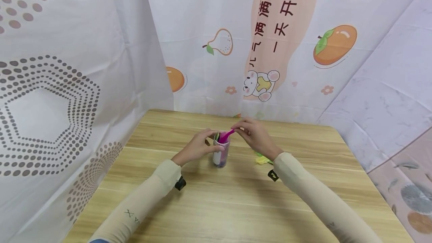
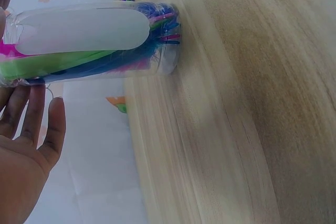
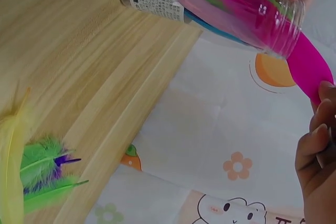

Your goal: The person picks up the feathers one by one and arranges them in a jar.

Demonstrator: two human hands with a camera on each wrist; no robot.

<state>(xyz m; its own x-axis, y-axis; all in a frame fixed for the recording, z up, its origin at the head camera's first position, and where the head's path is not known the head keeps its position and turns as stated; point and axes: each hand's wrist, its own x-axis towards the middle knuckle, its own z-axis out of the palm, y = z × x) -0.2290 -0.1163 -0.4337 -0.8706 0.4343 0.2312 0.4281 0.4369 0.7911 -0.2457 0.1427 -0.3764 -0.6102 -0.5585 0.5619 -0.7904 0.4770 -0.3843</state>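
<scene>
The magenta feather (image 3: 310, 69) reaches down into the mouth of the clear jar (image 1: 217, 157), its outer end pinched by the right hand (image 1: 254, 135). The left hand (image 1: 198, 144) curls thumb and fingers round the upright jar's top, opposite. Loose feathers (image 3: 44, 163) lie on the surface (image 1: 216, 205) near the right wrist.

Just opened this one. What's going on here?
A person's left hand holds a clear jar upright, while the right hand pinches a magenta feather partly inside it, one end sticking out the top. More colored feathers are in the jar; a yellow feather and green feathers lie on the wooden table to the person's right.
</scene>
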